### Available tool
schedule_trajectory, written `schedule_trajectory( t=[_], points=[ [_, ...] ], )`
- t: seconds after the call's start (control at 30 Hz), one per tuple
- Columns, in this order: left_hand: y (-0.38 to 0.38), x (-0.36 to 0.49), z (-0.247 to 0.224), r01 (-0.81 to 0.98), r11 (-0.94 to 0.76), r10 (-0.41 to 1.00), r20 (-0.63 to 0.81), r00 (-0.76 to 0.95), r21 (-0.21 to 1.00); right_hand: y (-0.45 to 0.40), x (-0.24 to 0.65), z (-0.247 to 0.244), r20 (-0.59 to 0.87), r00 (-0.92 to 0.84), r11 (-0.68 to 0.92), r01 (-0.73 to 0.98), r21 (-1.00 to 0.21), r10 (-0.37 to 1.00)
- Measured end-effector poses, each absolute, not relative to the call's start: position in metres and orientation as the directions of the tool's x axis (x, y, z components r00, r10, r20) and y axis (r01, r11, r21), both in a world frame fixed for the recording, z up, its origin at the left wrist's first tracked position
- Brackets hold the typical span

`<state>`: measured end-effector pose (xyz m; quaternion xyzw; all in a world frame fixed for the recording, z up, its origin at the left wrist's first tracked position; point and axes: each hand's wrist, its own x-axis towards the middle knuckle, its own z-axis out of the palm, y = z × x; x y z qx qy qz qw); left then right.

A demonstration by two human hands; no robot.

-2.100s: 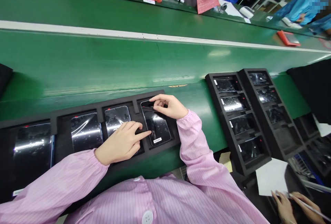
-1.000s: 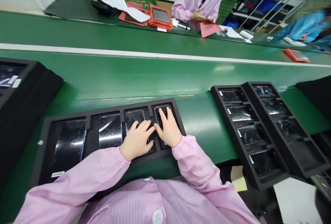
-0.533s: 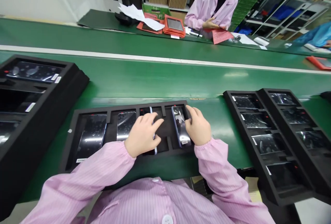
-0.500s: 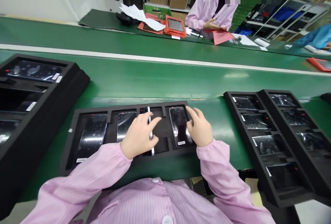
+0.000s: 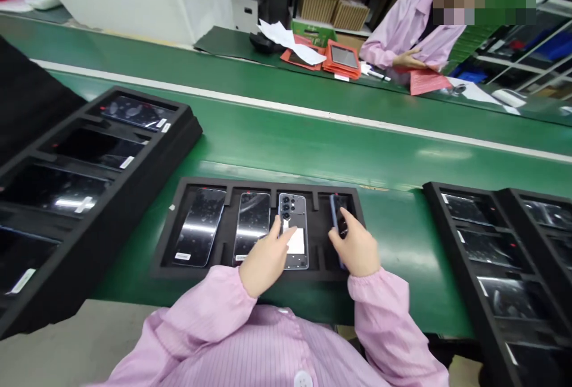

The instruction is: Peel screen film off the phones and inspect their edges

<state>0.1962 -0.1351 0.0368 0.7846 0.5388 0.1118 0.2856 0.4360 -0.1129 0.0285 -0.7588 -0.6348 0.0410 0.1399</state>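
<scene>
In front of me lies a black foam tray (image 5: 318,226) with phones in its slots. Two phones, the leftmost one (image 5: 201,229) and its neighbour (image 5: 253,220), lie screen up. The third phone (image 5: 295,214) is back up, showing camera lenses and a white label. My left hand (image 5: 266,262) rests at its left edge, thumb and index finger apart. Over the rightmost slot, my right hand (image 5: 357,247) grips a phone (image 5: 339,203) by its sides between thumb and fingers. That phone is tilted, its bluish edge facing left; the hand hides its lower right part.
A larger black tray of phones (image 5: 179,130) stands at left, and more phone trays (image 5: 456,262) at right. Beyond the green bench's white strip (image 5: 330,115) lie red pouches (image 5: 342,59) and papers. A person in a pink sleeve (image 5: 393,35) works opposite.
My left hand has laid the third phone down flat, back up, from standing on edge. My right hand has taken hold of the rightmost phone and tilted it up. The view has shifted left.
</scene>
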Motion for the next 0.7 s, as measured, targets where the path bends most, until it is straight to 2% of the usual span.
schedule_trajectory(
  t=[0.1, 0.13, 0.17, 0.23, 0.3, 0.33, 0.4, 0.53, 0.6, 0.7],
  points=[
    [-0.138, 0.184, 0.034, 0.768, -0.349, 0.916, 0.020, 0.401, 0.537, -0.112, 0.460, 0.054, 0.100, 0.373, -0.338, 0.906, -0.256, 0.923],
    [-0.137, 0.178, 0.032, 0.796, -0.327, 0.936, 0.056, 0.348, 0.509, -0.111, 0.470, 0.057, 0.109, 0.407, -0.354, 0.877, -0.326, 0.907],
    [-0.135, 0.172, 0.030, 0.838, -0.271, 0.959, 0.061, 0.276, 0.474, -0.110, 0.480, 0.058, 0.071, 0.408, -0.336, 0.829, -0.447, 0.910],
    [-0.127, 0.165, 0.025, 0.905, -0.127, 0.991, 0.007, 0.136, 0.407, -0.108, 0.492, 0.051, -0.018, 0.372, -0.288, 0.684, -0.671, 0.928],
    [-0.120, 0.167, 0.019, 0.927, -0.044, 0.996, -0.054, 0.069, 0.373, -0.107, 0.495, 0.036, -0.029, 0.340, -0.247, 0.618, -0.746, 0.940],
    [-0.116, 0.170, 0.016, 0.928, -0.028, 0.996, -0.071, 0.058, 0.372, -0.107, 0.492, 0.029, 0.005, 0.336, -0.226, 0.646, -0.729, 0.942],
    [-0.110, 0.176, 0.014, 0.924, -0.012, 0.995, -0.088, 0.049, 0.383, -0.109, 0.481, 0.017, 0.151, 0.300, -0.147, 0.773, -0.617, 0.942],
    [-0.106, 0.168, 0.027, 0.899, 0.017, 0.995, -0.096, 0.028, 0.438, -0.115, 0.452, 0.011, 0.481, 0.105, 0.098, 0.921, -0.378, 0.870],
    [-0.108, 0.150, 0.039, 0.877, 0.049, 0.996, -0.091, -0.006, 0.478, -0.117, 0.438, 0.011, 0.521, 0.050, 0.158, 0.924, -0.347, 0.852],
    [-0.112, 0.115, 0.050, 0.839, 0.124, 0.992, -0.088, -0.091, 0.529, -0.121, 0.416, 0.007, 0.456, -0.001, 0.199, 0.901, -0.386, 0.890]
  ],
)
